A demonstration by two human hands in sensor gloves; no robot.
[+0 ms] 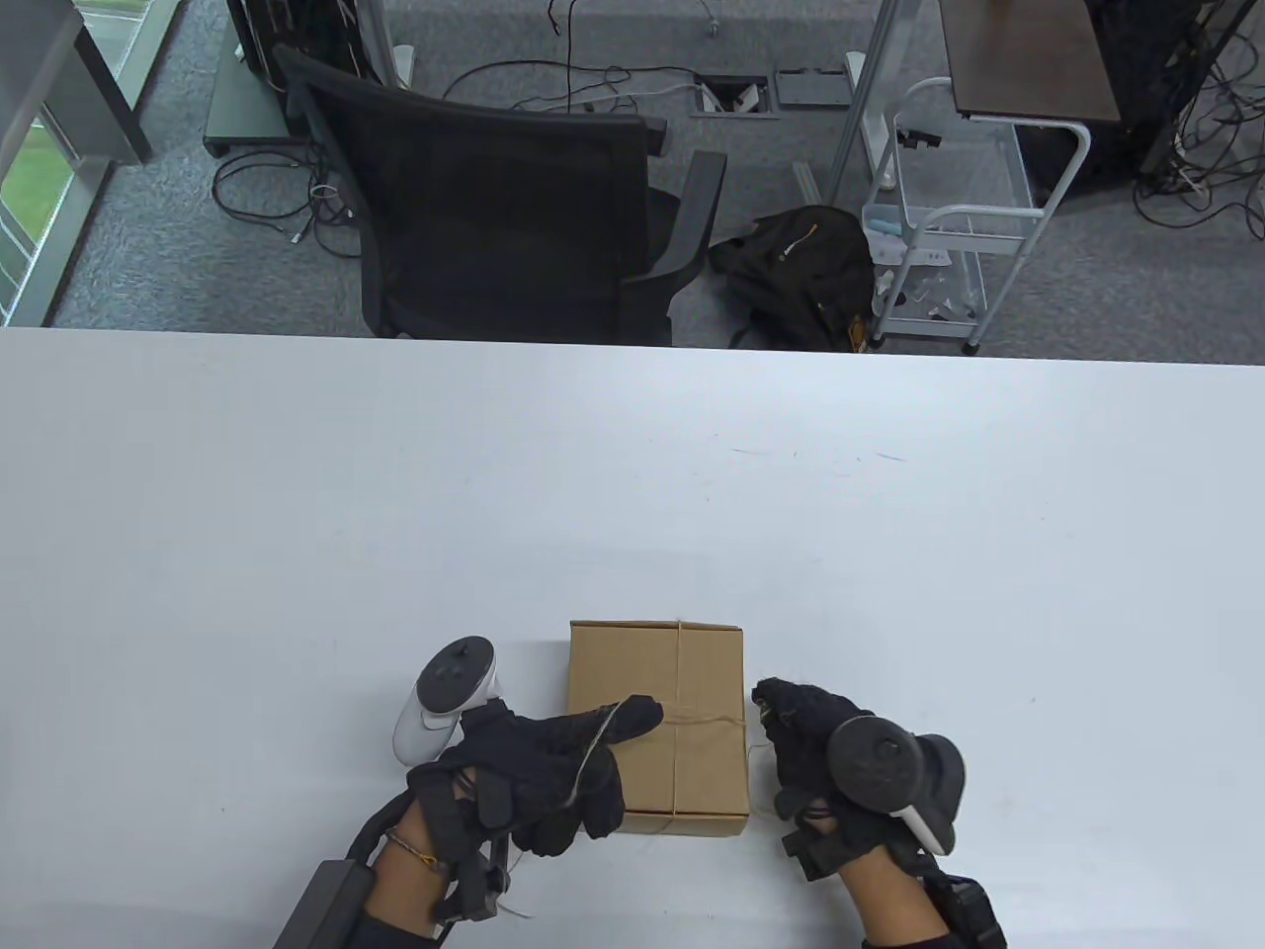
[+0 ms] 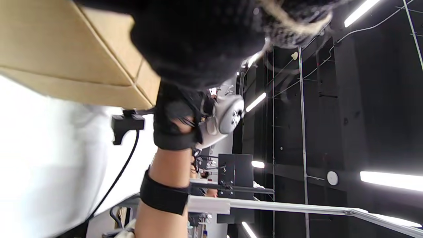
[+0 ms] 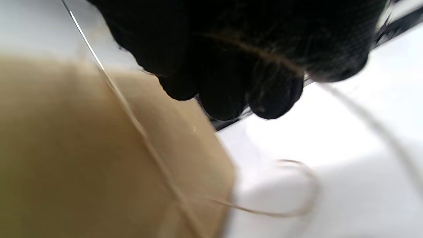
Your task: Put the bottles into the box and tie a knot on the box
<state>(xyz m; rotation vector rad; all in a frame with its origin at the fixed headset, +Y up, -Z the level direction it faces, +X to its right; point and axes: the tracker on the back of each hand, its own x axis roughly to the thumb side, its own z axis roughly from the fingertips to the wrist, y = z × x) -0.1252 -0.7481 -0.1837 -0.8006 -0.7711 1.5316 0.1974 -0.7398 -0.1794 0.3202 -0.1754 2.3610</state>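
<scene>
**Near the table's front edge: a closed box under twine**

Beyond the far edge of the table (image 1: 632, 474) stood a black chair (image 1: 504, 217), with a black bag (image 1: 801, 272) on the carpet to its right and a white wire cart (image 1: 949, 227) beside that. Cables lay about the grey floor. None of this reached the work; only the hands crowded the box.

The box (image 1: 682, 682), brown cardboard and closed, lay near the front edge, between the two hands. Its long axis ran away from the person, short sides near and far. Twine (image 1: 680, 662) crossed its top both lengthwise and across, the strands meeting around the middle.

The left hand (image 1: 539, 766) lay at the box's left side, a fingertip reaching onto the lid, with a strand running over the glove; its fingers were curled round that strand. The right hand (image 1: 810, 736) sat just beside the box's right edge, fingers curled in; the right wrist view showed twine passing under the fingertips (image 3: 274, 99), with a loose loop lying on the table below. No bottles showed.

The tabletop was plain white. The left wrist view, turned on its side, showed a dark ceiling with strip lights (image 2: 390, 180).
</scene>
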